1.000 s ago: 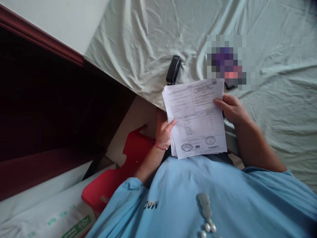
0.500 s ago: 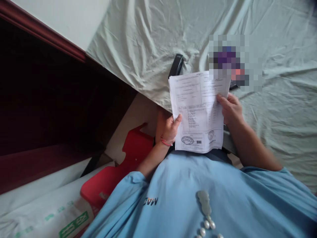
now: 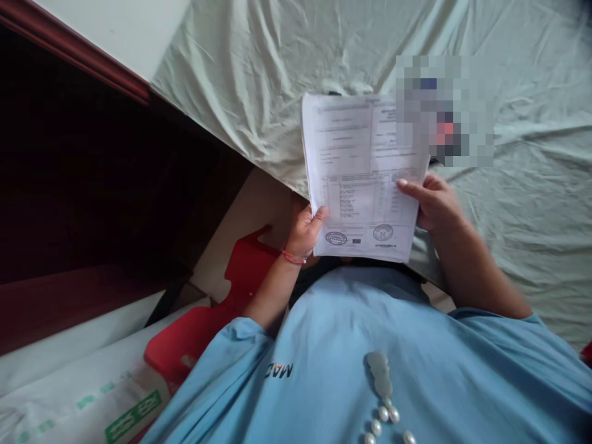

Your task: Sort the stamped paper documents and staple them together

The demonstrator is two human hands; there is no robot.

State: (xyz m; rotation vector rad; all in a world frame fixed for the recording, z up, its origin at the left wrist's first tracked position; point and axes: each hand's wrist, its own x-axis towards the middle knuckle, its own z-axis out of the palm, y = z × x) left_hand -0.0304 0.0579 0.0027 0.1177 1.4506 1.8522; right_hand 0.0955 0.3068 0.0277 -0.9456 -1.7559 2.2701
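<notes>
A stack of printed paper sheets (image 3: 361,179) with round and oval stamps near its bottom edge is held up in front of my blue shirt. My left hand (image 3: 305,231), a red string bracelet (image 3: 293,255) at its wrist, is closed on the lower left edge with the thumb on top. On the right edge, my right hand (image 3: 435,200) grips the sheets, its thumb lying across the front and its fingers behind. The papers hide nearly all of a black object (image 3: 335,94) on the cloth; only a dark tip shows.
A wrinkled pale green cloth (image 3: 531,203) covers the surface ahead. A blurred-out patch (image 3: 444,117) hides something at the papers' upper right. To the left are a red plastic piece (image 3: 250,265), a white bag with green print (image 3: 69,394) and dark red furniture (image 3: 83,74).
The papers have risen away from my body, tilted more toward the camera, and now cover most of the black object. My left hand has moved slightly left with them.
</notes>
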